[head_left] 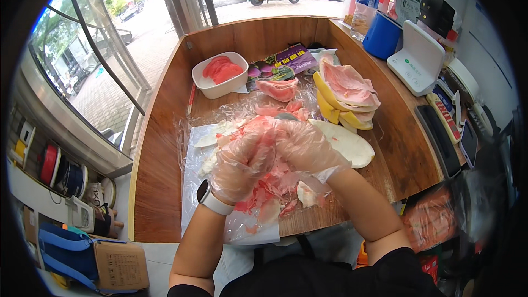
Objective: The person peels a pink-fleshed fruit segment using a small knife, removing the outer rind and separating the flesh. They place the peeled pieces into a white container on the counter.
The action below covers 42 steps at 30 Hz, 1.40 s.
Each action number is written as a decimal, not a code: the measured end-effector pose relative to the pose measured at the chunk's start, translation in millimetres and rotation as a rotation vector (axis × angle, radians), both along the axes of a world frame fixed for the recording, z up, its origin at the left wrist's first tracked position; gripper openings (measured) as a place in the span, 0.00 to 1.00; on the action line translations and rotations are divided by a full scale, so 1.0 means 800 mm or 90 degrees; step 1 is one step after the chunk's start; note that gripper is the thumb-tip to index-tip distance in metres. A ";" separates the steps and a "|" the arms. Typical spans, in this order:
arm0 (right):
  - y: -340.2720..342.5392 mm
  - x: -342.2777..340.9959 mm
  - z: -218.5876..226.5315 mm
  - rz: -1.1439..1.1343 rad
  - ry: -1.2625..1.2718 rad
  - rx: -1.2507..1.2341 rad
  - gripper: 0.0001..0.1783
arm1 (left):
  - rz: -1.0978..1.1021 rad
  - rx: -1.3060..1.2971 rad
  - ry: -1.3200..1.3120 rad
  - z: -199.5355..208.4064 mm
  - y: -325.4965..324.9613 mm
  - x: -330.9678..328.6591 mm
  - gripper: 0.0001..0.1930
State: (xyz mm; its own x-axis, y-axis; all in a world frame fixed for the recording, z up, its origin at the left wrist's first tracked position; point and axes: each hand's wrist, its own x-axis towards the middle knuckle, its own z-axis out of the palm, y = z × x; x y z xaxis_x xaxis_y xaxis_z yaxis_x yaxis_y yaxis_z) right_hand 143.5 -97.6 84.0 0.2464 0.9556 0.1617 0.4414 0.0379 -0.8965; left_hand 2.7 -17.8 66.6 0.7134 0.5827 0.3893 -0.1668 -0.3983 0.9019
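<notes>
Both my hands wear clear plastic gloves and meet over the middle of the table. My left hand (241, 166), with a watch on its wrist, and my right hand (309, 146) close around red pomelo flesh (257, 125), of which only the far edge shows. Their fingertips are mostly hidden. Just beyond them lies a small dark grey object (285, 116) whose kind I cannot make out. Torn pink membrane scraps (269, 190) are heaped beneath. Farther back rests an unpeeled pomelo segment (278, 89). A white bowl (224, 91) holds peeled red pomelo pieces (221, 70).
Stacked yellow pomelo rinds (352, 96) lie at the right, with a pale rind piece (352, 146) by my right wrist. Plastic film (190, 187) covers the table's left part. A raised wooden rim (258, 27) surrounds the table. Bottle (364, 5) and blue cup (381, 36) stand on the right ledge.
</notes>
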 end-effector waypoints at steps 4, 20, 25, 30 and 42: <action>0.005 0.005 -0.013 -0.019 -0.095 0.123 0.11 | 0.034 0.048 0.037 -0.004 0.009 0.000 0.08; -0.001 0.024 -0.008 0.116 -0.322 0.114 0.05 | 0.018 0.184 0.179 -0.005 0.016 -0.013 0.06; -0.003 0.021 0.012 0.146 -0.009 -0.055 0.02 | -0.005 0.160 0.142 0.005 0.016 -0.018 0.07; -0.004 0.014 0.000 0.165 0.438 -0.056 0.03 | -0.034 0.095 0.087 -0.002 0.024 -0.018 0.07; 0.003 0.009 -0.012 0.086 -0.051 0.084 0.11 | 0.132 0.152 0.065 0.008 0.004 -0.006 0.08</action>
State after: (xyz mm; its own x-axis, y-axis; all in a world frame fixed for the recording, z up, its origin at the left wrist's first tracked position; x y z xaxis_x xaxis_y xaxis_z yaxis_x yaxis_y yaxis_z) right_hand 150.5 -95.2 74.3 0.0991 0.9482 0.3019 0.4941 0.2164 -0.8420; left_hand -2.1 -14.4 72.9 0.6316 0.6206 0.4647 0.0269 -0.6165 0.7869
